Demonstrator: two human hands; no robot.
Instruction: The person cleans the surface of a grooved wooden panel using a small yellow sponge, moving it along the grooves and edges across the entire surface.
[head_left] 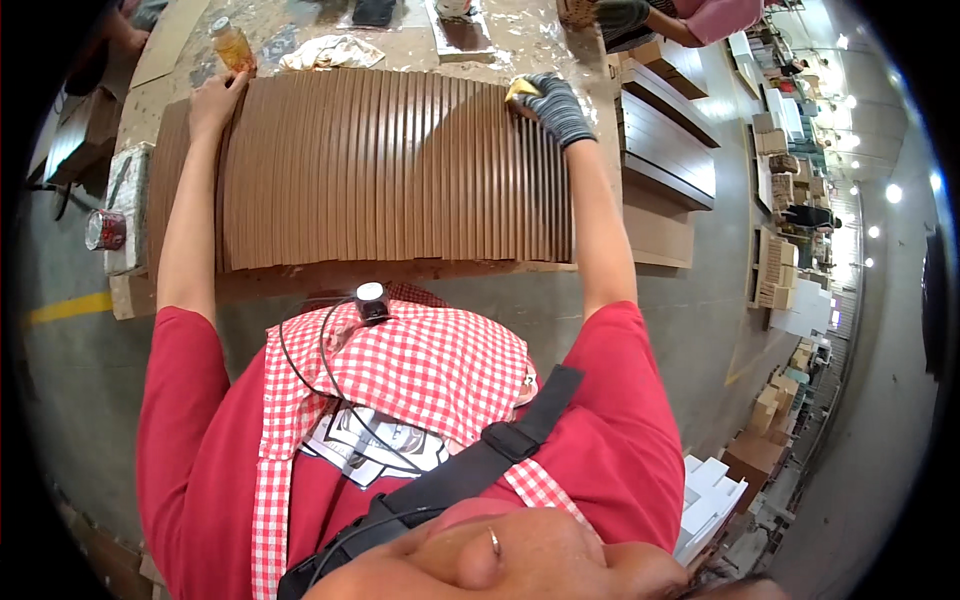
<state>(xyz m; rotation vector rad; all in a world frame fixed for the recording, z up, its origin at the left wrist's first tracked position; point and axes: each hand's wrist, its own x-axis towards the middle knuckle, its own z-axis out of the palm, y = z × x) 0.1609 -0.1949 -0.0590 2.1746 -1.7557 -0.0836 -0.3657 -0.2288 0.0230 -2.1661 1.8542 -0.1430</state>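
A long row of narrow brown strips (pixel 370 170) lies side by side across the worktable, their ends toward me. My bare left hand (pixel 215 103) is at the far edge near the row's left end, fingers closed on the far end of a brown strip. By those fingertips stands a glass jar (pixel 231 45) of amber liquid. At the far right corner of the row, my right hand (pixel 556 108), in a grey striped glove, is closed around a small yellow pad (pixel 521 91), sponge or cloth. The pad rests at the strips' far ends. Strips at the right look darker and glossier.
A crumpled pale cloth (pixel 332 52) lies beyond the strips on the stained table (pixel 285 18). An open can (pixel 105 230) stands at the left edge. White-topped panels (pixel 668 150) are stacked to the right. Another person's gloved hand (pixel 622 14) is at the far right.
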